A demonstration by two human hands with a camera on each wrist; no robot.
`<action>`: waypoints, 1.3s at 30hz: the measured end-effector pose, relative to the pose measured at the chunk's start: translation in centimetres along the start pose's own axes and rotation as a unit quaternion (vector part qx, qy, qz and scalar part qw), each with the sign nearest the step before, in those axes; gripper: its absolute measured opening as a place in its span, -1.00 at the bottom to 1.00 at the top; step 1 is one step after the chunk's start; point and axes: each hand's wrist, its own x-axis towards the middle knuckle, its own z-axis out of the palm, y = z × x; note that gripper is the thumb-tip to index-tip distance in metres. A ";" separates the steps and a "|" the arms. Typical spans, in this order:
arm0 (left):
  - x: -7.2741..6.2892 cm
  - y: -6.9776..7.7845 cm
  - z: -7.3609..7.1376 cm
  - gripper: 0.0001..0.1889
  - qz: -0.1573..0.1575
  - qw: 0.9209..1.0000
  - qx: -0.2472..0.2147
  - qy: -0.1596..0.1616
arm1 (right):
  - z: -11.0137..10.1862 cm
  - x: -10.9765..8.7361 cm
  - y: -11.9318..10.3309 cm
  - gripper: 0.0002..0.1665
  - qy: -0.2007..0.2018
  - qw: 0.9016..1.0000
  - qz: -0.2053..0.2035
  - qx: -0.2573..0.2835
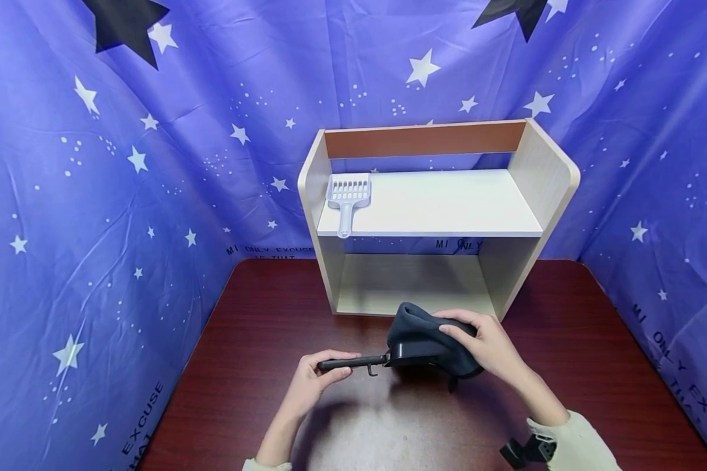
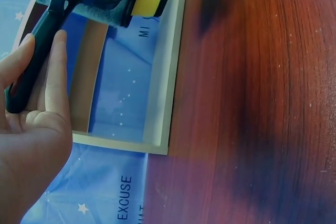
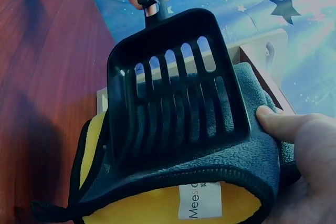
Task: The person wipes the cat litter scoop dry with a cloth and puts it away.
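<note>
My left hand (image 1: 305,387) grips the handle of a black litter scoop (image 1: 353,362), thumb on one side and fingers on the other. The slotted pan of the scoop (image 3: 119,93) shows best in the right wrist view. A cloth (image 1: 415,324), dark grey on one face and yellow on the other (image 3: 136,205), wraps under and around the pan. With thumb and fingers my right hand (image 1: 495,347) pinches the cloth against the scoop's far end. A small hook stands on the handle near the pan. Both are held above the table, in front of the shelf.
A two-level wooden shelf (image 1: 430,226) stands at the back of the dark red table (image 1: 259,314). On its upper board lies a white litter scoop (image 1: 345,212), at the left end. Blue star-patterned curtains (image 1: 259,150) hang behind and on both sides.
</note>
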 end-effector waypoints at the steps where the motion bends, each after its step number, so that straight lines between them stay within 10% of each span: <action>1: 0.0 0.0 0.1 -0.70 -0.004 1.000 0.001 -0.001 | 0.1 0.1 -0.1 -0.75 -0.004 1.000 0.002 -0.001; 20: -0.1 -0.4 0.5 -0.70 -0.009 1.000 -0.008 0.001 | 1.3 0.4 -0.3 -0.72 -0.104 0.991 -0.064 0.057; 39: -0.2 -0.4 -0.2 -0.68 0.004 0.999 -0.032 0.023 | 0.6 -0.2 0.3 -0.72 -0.065 0.996 -0.038 0.039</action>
